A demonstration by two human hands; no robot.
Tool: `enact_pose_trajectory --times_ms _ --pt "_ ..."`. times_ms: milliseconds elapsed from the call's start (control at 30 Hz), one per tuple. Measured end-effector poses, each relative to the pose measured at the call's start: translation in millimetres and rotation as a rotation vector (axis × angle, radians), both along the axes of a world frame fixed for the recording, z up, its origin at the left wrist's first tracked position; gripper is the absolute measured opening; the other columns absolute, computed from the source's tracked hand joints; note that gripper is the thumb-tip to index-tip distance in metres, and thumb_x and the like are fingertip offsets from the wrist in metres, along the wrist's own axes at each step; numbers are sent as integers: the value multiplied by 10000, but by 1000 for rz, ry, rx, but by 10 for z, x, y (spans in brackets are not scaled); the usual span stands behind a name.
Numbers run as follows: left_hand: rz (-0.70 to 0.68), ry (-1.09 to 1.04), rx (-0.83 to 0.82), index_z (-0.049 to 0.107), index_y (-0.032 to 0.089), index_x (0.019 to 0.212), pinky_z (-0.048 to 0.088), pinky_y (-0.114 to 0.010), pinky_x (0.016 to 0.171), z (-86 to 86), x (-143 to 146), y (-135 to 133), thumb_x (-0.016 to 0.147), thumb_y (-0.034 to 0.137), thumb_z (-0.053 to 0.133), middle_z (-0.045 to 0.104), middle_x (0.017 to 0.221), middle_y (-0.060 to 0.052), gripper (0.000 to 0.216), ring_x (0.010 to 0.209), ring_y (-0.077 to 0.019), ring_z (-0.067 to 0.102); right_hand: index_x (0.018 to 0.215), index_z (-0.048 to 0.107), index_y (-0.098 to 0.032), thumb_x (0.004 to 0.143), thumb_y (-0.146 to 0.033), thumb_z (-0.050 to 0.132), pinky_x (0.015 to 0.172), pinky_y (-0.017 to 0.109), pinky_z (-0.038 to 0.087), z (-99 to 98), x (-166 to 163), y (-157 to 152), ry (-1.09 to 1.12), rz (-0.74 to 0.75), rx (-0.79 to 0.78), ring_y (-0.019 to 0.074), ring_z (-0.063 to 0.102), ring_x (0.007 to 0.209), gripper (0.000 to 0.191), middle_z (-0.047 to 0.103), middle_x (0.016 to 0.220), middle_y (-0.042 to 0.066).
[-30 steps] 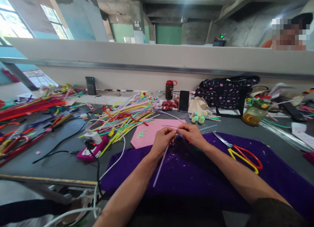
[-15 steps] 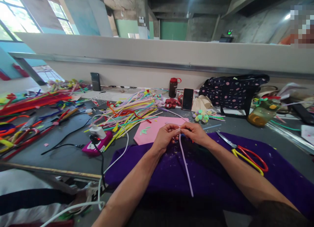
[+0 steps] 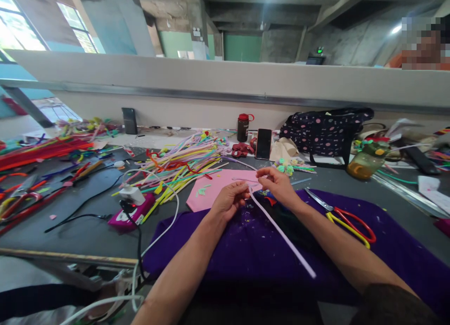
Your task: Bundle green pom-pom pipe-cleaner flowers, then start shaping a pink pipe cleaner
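Observation:
My left hand (image 3: pixel 229 200) and my right hand (image 3: pixel 277 186) are held close together over a purple cloth (image 3: pixel 253 250), both pinched on the upper end of a pale lilac pipe cleaner (image 3: pixel 284 238). Its free end slants down to the right across the cloth. A small dark piece with red and blue bits (image 3: pixel 269 199) lies just under my right hand. A pink foam sheet (image 3: pixel 218 186) sits right behind my hands.
Scissors with red and yellow handles (image 3: pixel 346 219) lie on the cloth to the right. A heap of coloured pipe cleaners (image 3: pixel 183 163) spreads at left centre, with a white charger (image 3: pixel 127 193) and cables. Behind stand a bottle (image 3: pixel 242 127), a phone (image 3: pixel 263 144) and a spotted bag (image 3: pixel 325 130).
The free end of the pipe cleaner has swung from lower left to lower right across the cloth. My right hand has lifted slightly away from my left.

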State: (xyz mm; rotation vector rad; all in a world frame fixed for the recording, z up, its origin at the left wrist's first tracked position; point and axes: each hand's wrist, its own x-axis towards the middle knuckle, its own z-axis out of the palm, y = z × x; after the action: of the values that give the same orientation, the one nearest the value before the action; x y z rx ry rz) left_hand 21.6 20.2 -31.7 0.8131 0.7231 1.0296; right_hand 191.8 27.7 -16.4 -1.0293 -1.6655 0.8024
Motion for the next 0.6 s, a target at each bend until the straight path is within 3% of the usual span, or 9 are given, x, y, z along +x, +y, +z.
enact_pose_trajectory --times_ms 200,400,600 --pt "22 -111 -74 605 121 763 392 -124 392 -9 18 11 647 162 648 609 658 -8 131 518 -55 553 844 616 -148 643 -314 642 379 171 271 -51 -69 -5 255 143 -325 61 460 455 261 586 653 -11" --pt "-33 5 57 594 120 743 359 -148 384 -3 47 -44 657 222 649 586 617 -15 143 486 -67 519 748 597 -148 627 -302 671 362 168 252 -72 -117 -47 431 154 -345 50 422 412 210 556 566 -22" --pt "34 113 129 571 127 684 344 -158 391 54 51 -81 626 287 673 568 581 -2 198 461 -65 488 756 581 -160 604 -288 685 368 168 258 -86 -134 -54 486 197 -427 45 401 401 224 509 551 -42"
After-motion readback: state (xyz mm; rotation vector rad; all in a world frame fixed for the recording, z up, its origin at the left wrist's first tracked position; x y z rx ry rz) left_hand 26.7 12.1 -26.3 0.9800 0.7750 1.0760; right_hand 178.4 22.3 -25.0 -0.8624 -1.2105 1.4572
